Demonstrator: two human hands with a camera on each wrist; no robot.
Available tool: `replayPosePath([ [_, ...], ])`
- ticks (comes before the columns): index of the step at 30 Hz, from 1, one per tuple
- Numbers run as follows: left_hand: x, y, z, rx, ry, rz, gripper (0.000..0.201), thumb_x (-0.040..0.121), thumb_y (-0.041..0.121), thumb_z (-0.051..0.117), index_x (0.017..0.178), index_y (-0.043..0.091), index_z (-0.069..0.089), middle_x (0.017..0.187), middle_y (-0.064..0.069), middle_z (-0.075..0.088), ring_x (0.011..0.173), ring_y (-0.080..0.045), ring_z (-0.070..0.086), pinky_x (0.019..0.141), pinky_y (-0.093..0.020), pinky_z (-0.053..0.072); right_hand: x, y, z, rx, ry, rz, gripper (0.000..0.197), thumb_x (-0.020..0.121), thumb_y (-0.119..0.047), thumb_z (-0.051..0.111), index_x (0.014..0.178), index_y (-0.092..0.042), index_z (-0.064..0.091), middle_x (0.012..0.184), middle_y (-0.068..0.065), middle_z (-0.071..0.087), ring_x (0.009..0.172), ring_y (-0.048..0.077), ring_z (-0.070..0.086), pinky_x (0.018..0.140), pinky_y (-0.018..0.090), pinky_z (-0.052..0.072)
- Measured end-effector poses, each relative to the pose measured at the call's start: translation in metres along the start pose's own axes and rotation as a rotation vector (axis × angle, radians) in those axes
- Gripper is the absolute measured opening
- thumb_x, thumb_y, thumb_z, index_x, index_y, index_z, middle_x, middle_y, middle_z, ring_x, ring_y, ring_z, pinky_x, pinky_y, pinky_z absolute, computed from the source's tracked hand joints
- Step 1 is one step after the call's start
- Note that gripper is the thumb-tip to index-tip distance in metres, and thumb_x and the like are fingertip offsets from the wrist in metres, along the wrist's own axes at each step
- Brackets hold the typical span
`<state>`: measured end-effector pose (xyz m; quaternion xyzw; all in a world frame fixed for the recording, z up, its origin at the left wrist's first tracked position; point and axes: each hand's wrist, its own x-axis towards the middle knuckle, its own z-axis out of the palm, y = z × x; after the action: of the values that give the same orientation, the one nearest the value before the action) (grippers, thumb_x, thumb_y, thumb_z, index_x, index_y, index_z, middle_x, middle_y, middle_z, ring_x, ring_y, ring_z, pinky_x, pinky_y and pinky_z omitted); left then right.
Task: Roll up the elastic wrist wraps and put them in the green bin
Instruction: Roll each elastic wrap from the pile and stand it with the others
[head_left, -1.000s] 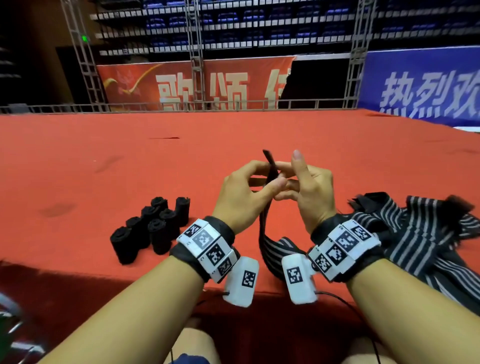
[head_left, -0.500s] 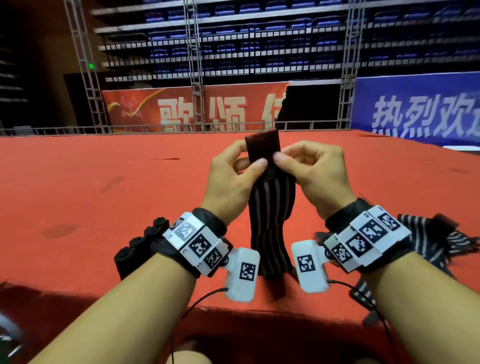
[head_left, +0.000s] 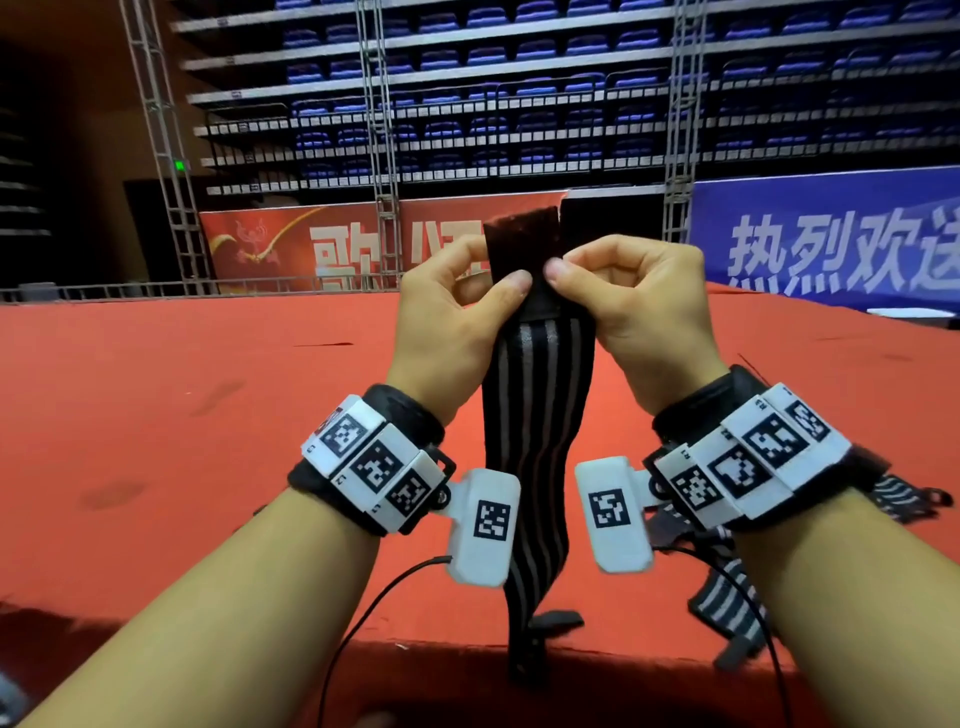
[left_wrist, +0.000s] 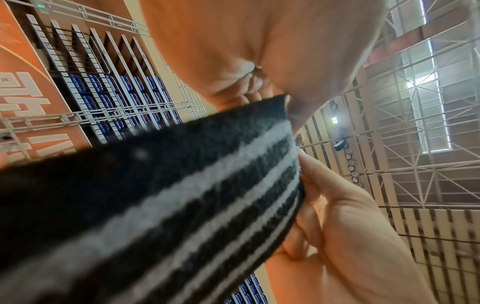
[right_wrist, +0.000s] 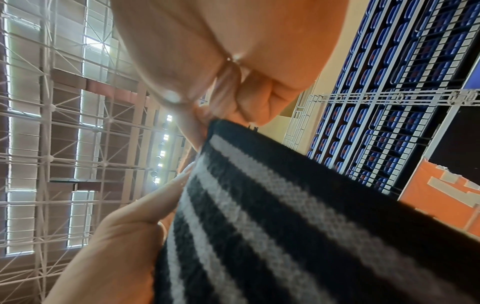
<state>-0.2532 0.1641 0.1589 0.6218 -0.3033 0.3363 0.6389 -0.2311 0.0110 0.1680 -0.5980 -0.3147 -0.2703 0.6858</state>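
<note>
Both hands, the left hand (head_left: 457, 322) and the right hand (head_left: 639, 312), pinch the top end of the striped wrap (head_left: 535, 415), probably to begin rolling it.

Both hands are raised above the red table (head_left: 156, 415), the left hand (head_left: 447, 332) and right hand (head_left: 644, 317) each pinching the dark top end of a striped wrist wrap (head_left: 530, 441) between thumb and fingers. The wrap hangs straight down between the wrists, its lower end reaching the table's near edge. More striped wraps (head_left: 722, 603) lie on the table beneath the right forearm.
</note>
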Motion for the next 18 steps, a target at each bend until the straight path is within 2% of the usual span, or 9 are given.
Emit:
replayPosePath([
  [3,0.004,0.006,0.001,-0.016,-0.012,-0.007,0.02,0.094,-0.007,0.062,0.11,0.005,0.065,0.09,-0.007,0.076,0.083,-0.021,0.073,0.077,-0.035,0.06,0.002,-0.006,0.001,0.005,0.021,0.003,0.01,0.084,-0.009,0.08,0.077,-0.008,0.072,0.071,0.014,0.068,0.063,0.019,0.064,0.061,0.029,0.051],
  [7,0.007,0.01,0.002,-0.022,-0.051,-0.039,0.022,0.095,-0.008,0.06,0.112,0.004,0.065,0.094,-0.005,0.077,0.087,-0.018,0.073,0.079,-0.031,0.059,0.003,-0.008,0.001,0.0,0.038,0.014,0.012,0.083,-0.008,0.08,0.076,-0.008,0.072,0.068,0.009,0.068,0.06,0.016,0.063,0.058,0.026,0.05],
  [12,0.005,0.0,0.001,-0.019,-0.071,-0.089,0.024,0.096,-0.009,0.058,0.117,0.001,0.063,0.099,-0.008,0.075,0.091,-0.017,0.072,0.081,-0.029,0.058,0.002,0.002,0.0,-0.018,0.026,0.054,0.012,0.084,-0.008,0.08,0.076,-0.007,0.071,0.073,0.018,0.068,0.065,0.022,0.064,0.063,0.033,0.053],
  [15,-0.002,-0.016,0.0,0.024,-0.077,-0.156,0.023,0.098,-0.007,0.056,0.118,0.002,0.063,0.097,-0.007,0.075,0.088,-0.015,0.072,0.077,-0.027,0.059,-0.002,0.022,-0.004,-0.073,0.001,0.09,0.013,0.084,-0.014,0.08,0.074,-0.012,0.071,0.077,0.026,0.068,0.067,0.025,0.064,0.069,0.04,0.056],
  [17,-0.009,-0.032,-0.003,0.053,-0.084,-0.225,0.024,0.098,-0.006,0.057,0.119,0.003,0.064,0.095,-0.006,0.076,0.085,-0.014,0.074,0.073,-0.025,0.058,-0.007,0.042,-0.007,-0.12,-0.007,0.139,0.014,0.083,-0.019,0.081,0.074,-0.014,0.071,0.078,0.028,0.068,0.065,0.022,0.063,0.066,0.04,0.055],
  [18,-0.012,-0.041,-0.004,0.074,-0.09,-0.253,0.024,0.098,-0.006,0.057,0.118,0.004,0.065,0.096,-0.006,0.076,0.086,-0.013,0.074,0.073,-0.024,0.058,-0.01,0.054,-0.008,-0.155,-0.008,0.164,0.015,0.083,-0.021,0.081,0.074,-0.015,0.071,0.073,0.024,0.066,0.062,0.017,0.061,0.062,0.036,0.053],
])
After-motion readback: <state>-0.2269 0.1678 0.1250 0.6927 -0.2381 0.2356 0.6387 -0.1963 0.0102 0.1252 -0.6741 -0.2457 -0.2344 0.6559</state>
